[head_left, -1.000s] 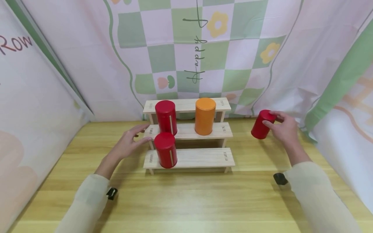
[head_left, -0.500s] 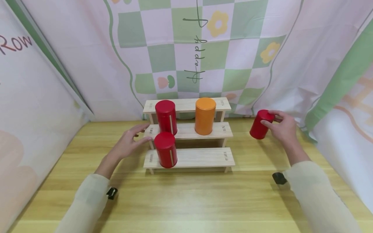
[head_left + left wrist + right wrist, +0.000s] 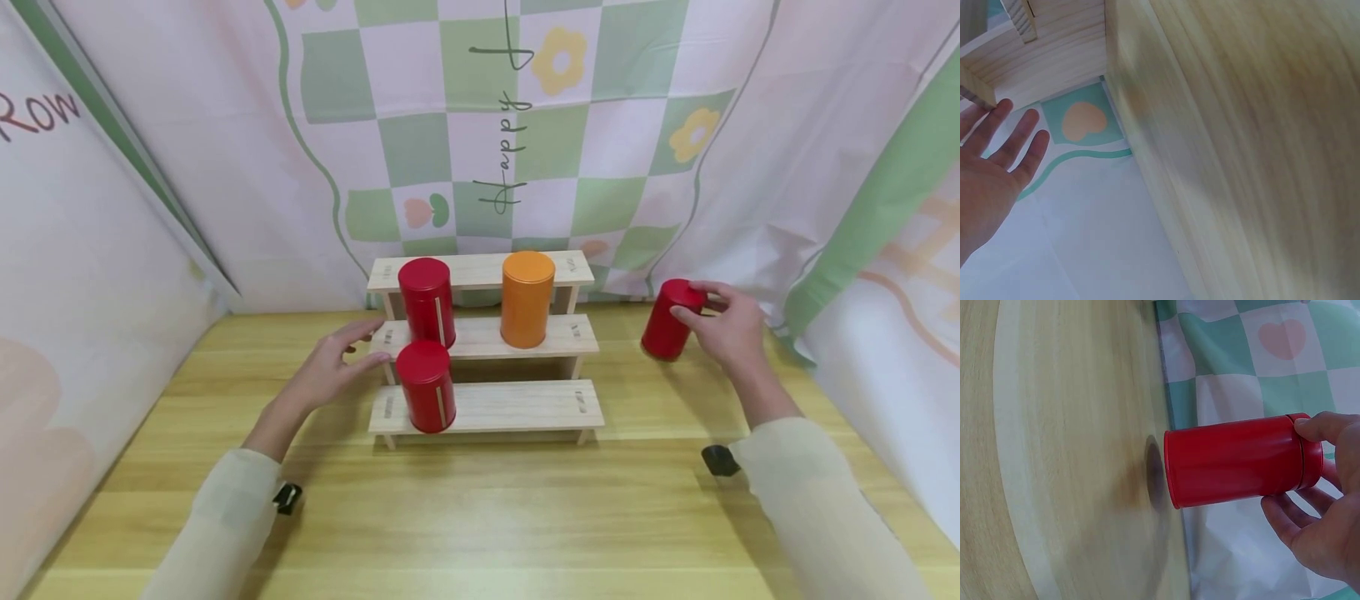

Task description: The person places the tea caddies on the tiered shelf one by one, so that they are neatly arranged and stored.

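My right hand (image 3: 731, 329) pinches the lid end of a red tin canister (image 3: 664, 323) between thumb and fingers, right of a three-step wooden rack (image 3: 517, 408). In the right wrist view, a shadow separates the base of this canister (image 3: 1232, 464) from the table. My left hand (image 3: 327, 365) is beside the rack's left end, thumb and fingers extended and holding nothing. In the left wrist view its fingers are by the edge of a wooden step (image 3: 975, 89); contact is unclear. One red canister (image 3: 427, 304) and an orange canister (image 3: 527, 300) stand on the middle step; another red canister (image 3: 427, 390) stands on the lowest.
The rack stands on a wood-grain table (image 3: 480, 517). A checked green-and-white curtain (image 3: 480, 142) hangs right behind it, and pale cloth walls (image 3: 90, 333) enclose the left and right sides. Black wrist devices (image 3: 288, 498) hang under both cuffs.
The red canister in my right hand has shifted slightly left and stands a little more upright. My left hand and the canisters on the rack have stayed in place.
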Motion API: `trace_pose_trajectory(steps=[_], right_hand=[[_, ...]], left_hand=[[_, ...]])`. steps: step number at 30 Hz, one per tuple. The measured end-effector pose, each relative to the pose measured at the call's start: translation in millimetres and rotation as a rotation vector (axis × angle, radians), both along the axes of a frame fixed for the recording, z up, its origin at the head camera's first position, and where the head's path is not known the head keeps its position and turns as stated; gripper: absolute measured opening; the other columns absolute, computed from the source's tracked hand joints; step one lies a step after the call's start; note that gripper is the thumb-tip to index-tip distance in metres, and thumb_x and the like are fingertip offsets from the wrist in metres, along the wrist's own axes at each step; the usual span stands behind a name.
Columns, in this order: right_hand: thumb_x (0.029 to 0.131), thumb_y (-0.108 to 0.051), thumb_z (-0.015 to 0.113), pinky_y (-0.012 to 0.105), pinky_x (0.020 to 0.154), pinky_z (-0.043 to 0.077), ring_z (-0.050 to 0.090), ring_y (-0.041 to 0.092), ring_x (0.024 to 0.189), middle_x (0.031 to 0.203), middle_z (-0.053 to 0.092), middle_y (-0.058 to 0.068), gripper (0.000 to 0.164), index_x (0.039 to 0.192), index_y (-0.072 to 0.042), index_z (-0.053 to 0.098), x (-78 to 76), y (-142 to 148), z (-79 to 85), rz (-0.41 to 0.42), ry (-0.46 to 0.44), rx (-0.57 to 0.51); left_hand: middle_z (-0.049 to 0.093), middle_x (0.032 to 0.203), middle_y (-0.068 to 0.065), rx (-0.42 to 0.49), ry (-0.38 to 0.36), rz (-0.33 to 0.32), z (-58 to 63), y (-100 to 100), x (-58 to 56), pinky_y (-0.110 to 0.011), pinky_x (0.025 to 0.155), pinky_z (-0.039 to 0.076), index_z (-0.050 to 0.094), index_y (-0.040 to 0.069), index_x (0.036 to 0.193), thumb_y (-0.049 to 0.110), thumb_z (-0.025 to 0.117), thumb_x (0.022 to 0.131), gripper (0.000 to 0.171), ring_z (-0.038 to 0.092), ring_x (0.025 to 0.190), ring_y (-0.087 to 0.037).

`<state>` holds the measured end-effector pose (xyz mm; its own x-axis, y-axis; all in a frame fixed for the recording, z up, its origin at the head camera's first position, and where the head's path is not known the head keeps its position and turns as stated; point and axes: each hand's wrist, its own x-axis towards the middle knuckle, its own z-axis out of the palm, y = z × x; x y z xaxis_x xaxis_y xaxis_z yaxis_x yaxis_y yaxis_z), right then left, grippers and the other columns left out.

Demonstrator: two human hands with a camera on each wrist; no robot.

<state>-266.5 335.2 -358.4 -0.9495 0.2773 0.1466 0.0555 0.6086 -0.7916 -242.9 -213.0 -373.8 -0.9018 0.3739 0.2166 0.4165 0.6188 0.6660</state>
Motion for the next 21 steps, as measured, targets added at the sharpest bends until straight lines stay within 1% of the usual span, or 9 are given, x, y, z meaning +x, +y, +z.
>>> trace_pose_trajectory(steps=[3, 7, 12, 16, 21], right_hand=[[0.099, -0.027, 0.071, 0.005, 0.066, 0.044, 0.052, 0.049, 0.133, 0.153, 0.047, 0.030, 0.061, 0.150, 0.000, 0.051, 0.5, -2, 1.3, 0.003, 0.011, -0.012], [0.098, -0.026, 0.072, 0.005, 0.069, 0.047, 0.056, 0.047, 0.130, 0.151, 0.050, 0.029, 0.060, 0.149, 0.000, 0.053, 2.0, -6, 4.0, 0.010, 0.030, -0.022], [0.098, -0.027, 0.072, 0.007, 0.073, 0.051, 0.059, 0.047, 0.128, 0.149, 0.052, 0.029, 0.060, 0.148, 0.000, 0.053, 4.9, -11, 8.6, 0.021, 0.057, -0.032], [0.098, -0.028, 0.072, 0.014, 0.081, 0.054, 0.058, 0.046, 0.128, 0.149, 0.052, 0.028, 0.061, 0.149, -0.001, 0.053, 7.5, -15, 13.3, 0.025, 0.061, -0.038], [0.099, -0.029, 0.071, 0.031, 0.094, 0.055, 0.058, 0.046, 0.129, 0.152, 0.050, 0.026, 0.061, 0.150, -0.003, 0.052, 11.2, -21, 18.8, 0.030, 0.053, -0.037]], left_hand=[[0.048, 0.156, -0.020, 0.001, -0.002, 0.000, -0.2, 0, 0.0, -0.063, 0.103, 0.048, 0.047, 0.003, 0.154, 0.030, 0.070, 0.100, 0.064, 0.052, 0.133, -0.042], [0.049, 0.156, -0.020, 0.004, -0.002, 0.000, -0.1, 0, 0.3, -0.063, 0.103, 0.048, 0.048, 0.003, 0.154, 0.030, 0.070, 0.100, 0.064, 0.052, 0.133, -0.042], [0.049, 0.156, -0.020, 0.005, -0.001, 0.003, 0.2, 0, 0.8, -0.063, 0.103, 0.048, 0.048, 0.002, 0.153, 0.030, 0.070, 0.100, 0.064, 0.052, 0.132, -0.042], [0.048, 0.156, -0.020, 0.006, -0.004, 0.003, 0.3, 0, 1.0, -0.063, 0.103, 0.048, 0.047, 0.002, 0.154, 0.030, 0.070, 0.100, 0.064, 0.051, 0.132, -0.042], [0.049, 0.156, -0.020, 0.008, -0.004, 0.002, -0.1, 0, 0.9, -0.063, 0.103, 0.048, 0.047, 0.002, 0.154, 0.031, 0.070, 0.100, 0.065, 0.052, 0.132, -0.042]])
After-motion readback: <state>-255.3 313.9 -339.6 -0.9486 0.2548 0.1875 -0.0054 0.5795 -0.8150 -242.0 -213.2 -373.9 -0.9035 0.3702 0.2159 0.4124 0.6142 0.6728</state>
